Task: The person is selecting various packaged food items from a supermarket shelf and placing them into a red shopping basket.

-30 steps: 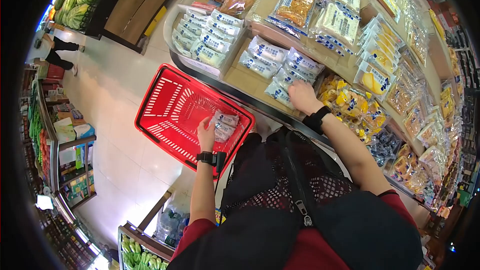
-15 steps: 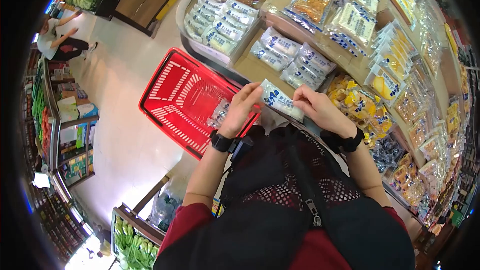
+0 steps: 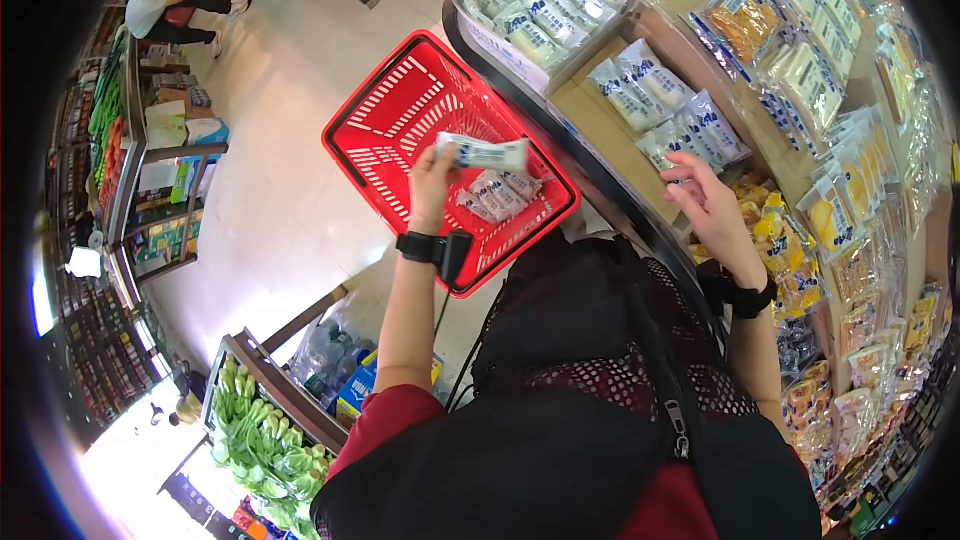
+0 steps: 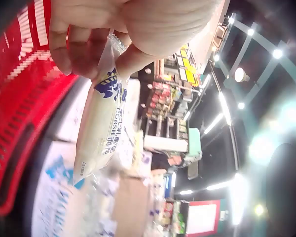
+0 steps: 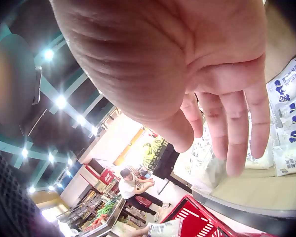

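My left hand [image 3: 430, 188] pinches one end of a wrapped bread [image 3: 492, 154], a long white packet with blue print. In the left wrist view this packet [image 4: 101, 116] points away from the thumb and fingers. Beneath it in the head view is the red shopping basket [image 3: 400, 115], where several similar bread packets [image 3: 500, 196] lie together. My right hand [image 3: 715, 215] holds nothing; its fingers are loosely extended near the bread packets [image 3: 700, 132] in the display bin. The right wrist view shows that palm [image 5: 187, 64] with fingers spread a little.
The display stand's dark edge [image 3: 590, 155] runs beside the basket. Yellow-wrapped snacks [image 3: 785, 240] and another bin of white packets [image 3: 545, 5] are on the stand. Leafy greens [image 3: 255, 450] are at lower left. A person [image 3: 170, 0] stands far off at upper left.
My right hand reached into the bin, brought a bread packet to the left hand, and released it. The left hand has carried that packet left over the basket; the right hand is back near the bin.
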Tool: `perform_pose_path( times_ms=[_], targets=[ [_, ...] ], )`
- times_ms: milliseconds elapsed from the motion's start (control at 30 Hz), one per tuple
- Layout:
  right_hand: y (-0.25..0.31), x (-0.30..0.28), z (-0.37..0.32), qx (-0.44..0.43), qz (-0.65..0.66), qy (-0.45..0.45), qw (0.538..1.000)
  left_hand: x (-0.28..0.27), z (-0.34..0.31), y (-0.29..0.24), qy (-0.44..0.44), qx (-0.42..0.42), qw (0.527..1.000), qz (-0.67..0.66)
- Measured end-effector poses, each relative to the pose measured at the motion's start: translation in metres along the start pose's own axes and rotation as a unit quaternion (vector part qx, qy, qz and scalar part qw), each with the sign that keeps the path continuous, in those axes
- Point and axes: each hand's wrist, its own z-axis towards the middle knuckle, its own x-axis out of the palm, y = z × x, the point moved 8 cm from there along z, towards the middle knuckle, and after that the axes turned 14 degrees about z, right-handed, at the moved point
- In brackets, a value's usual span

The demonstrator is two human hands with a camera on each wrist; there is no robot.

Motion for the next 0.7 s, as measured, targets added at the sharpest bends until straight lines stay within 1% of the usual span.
perform_pose_path(
  times_ms=[33, 100, 133, 167, 200, 233, 300, 333, 400, 433, 500, 533, 567, 600, 633, 667, 700],
  targets=[
    [-0.002, 0.0, -0.001, 0.002, -0.001, 0.001, 1.0, -0.019, 0.014, 0.023, -0.022, -0.005, 1.0, 0.019],
    [0.001, 0.002, 0.0, 0.025, -0.031, -0.001, 0.999, -0.048, 0.034, 0.056, -0.039, -0.024, 0.997, 0.066],
    [0.004, 0.004, 0.001, 0.027, -0.033, -0.002, 0.999, -0.05, 0.042, 0.07, -0.037, -0.025, 0.997, 0.064],
    [0.007, 0.005, 0.001, 0.025, -0.05, 0.002, 0.998, -0.049, 0.05, 0.087, -0.024, -0.045, 0.994, 0.094],
    [0.007, 0.007, 0.002, 0.022, -0.068, 0.006, 0.997, -0.046, 0.058, 0.109, -0.011, -0.065, 0.99, 0.123],
    [0.006, 0.007, 0.001, 0.024, -0.07, 0.005, 0.997, -0.04, 0.067, 0.134, 0.008, -0.068, 0.988, 0.137],
    [-0.003, 0.006, -0.001, 0.055, -0.073, 0.008, 0.996, -0.022, 0.081, 0.181, 0.032, -0.072, 0.975, 0.206],
    [-0.006, 0.005, -0.003, 0.057, -0.075, 0.007, 0.996, -0.013, 0.082, 0.195, 0.035, -0.073, 0.976, 0.204],
    [-0.009, 0.0, -0.007, 0.054, -0.091, -0.005, 0.994, 0.01, 0.081, 0.224, 0.074, -0.141, 0.966, 0.201],
    [-0.013, -0.003, -0.008, 0.056, -0.094, -0.01, 0.994, 0.018, 0.083, 0.228, 0.08, -0.139, 0.967, 0.199],
    [-0.019, -0.01, -0.012, 0.052, -0.108, -0.029, 0.992, 0.033, 0.086, 0.242, 0.11, -0.163, 0.941, 0.274],
    [-0.019, -0.012, -0.013, 0.055, -0.111, -0.037, 0.992, 0.034, 0.101, 0.278, 0.102, -0.171, 0.927, 0.318],
    [-0.017, -0.013, -0.014, 0.05, -0.114, -0.044, 0.991, 0.036, 0.108, 0.288, 0.11, -0.167, 0.927, 0.316],
    [-0.015, -0.015, -0.015, 0.046, -0.116, -0.052, 0.991, 0.039, 0.115, 0.288, 0.113, -0.123, 0.92, 0.355],
    [-0.016, -0.018, -0.016, 0.047, -0.121, -0.06, 0.99, 0.05, 0.113, 0.265, 0.115, -0.076, 0.91, 0.391],
    [-0.018, -0.02, -0.017, 0.037, -0.142, -0.062, 0.987, 0.048, 0.106, 0.248, 0.086, -0.087, 0.891, 0.438],
    [-0.02, -0.022, -0.018, 0.027, -0.163, -0.064, 0.984, 0.047, 0.101, 0.23, 0.022, -0.048, 0.87, 0.489]
  ],
)
